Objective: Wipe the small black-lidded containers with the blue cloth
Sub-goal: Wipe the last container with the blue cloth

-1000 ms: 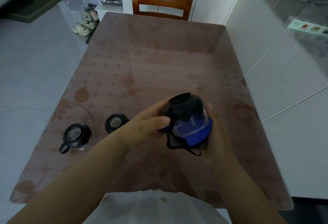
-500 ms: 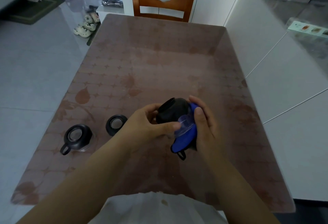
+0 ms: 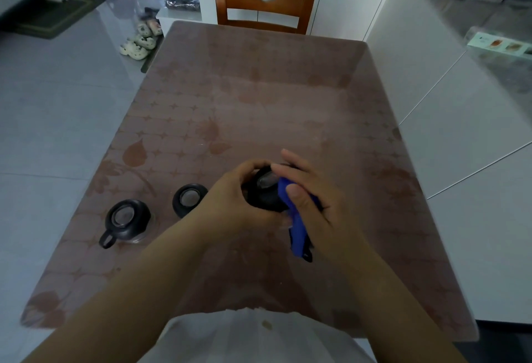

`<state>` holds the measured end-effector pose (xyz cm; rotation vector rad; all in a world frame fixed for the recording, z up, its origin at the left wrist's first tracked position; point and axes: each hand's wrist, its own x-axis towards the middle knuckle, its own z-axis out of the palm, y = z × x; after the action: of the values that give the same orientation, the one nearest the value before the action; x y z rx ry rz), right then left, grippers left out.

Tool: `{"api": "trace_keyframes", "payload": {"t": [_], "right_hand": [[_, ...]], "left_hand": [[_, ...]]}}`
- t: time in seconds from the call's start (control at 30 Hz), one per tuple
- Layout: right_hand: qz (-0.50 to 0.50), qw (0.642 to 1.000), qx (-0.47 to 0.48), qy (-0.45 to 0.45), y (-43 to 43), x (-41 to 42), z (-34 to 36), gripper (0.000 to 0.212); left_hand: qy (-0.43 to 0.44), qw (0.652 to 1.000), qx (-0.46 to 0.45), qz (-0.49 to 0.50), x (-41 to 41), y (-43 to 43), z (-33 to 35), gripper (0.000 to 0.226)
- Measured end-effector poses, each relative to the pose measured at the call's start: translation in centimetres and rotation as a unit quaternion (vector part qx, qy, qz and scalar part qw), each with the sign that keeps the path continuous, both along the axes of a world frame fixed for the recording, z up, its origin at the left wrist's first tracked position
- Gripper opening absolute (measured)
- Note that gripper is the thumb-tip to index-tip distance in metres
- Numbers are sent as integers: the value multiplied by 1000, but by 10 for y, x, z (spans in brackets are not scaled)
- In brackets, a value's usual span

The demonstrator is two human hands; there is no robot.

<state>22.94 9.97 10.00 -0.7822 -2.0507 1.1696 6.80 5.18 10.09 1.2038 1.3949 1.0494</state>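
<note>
Bare left hand point(image 3: 230, 198) and right hand point(image 3: 313, 198), white top point(image 3: 253, 342) with tan spot point(image 3: 267, 324).

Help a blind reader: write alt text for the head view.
The left hand grips a black-lidded container while the right hand holds a blue cloth against it. A second container and third container stand on the table.

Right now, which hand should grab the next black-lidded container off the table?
Left: the left hand, holding the current black-lidded container, is beside the waiting container; the right hand pinches the blue cloth.
</note>
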Motion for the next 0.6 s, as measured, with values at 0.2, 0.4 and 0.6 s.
{"api": "trace_keyframes", "payload": {"t": [0.2,0.4,0.6], "right_hand": [[11,989,-112,96,0,10,-3,34],[-12,978,-180,108,1,13,-6,40],[-23,945,-292,145,-8,13,-11,56]], "left_hand": [[-12,997,17,-74,-8,-4,2,78],[-14,992,35,-123,-11,-4,8,78],[29,988,58,-137,-16,-3,2,84]]}}
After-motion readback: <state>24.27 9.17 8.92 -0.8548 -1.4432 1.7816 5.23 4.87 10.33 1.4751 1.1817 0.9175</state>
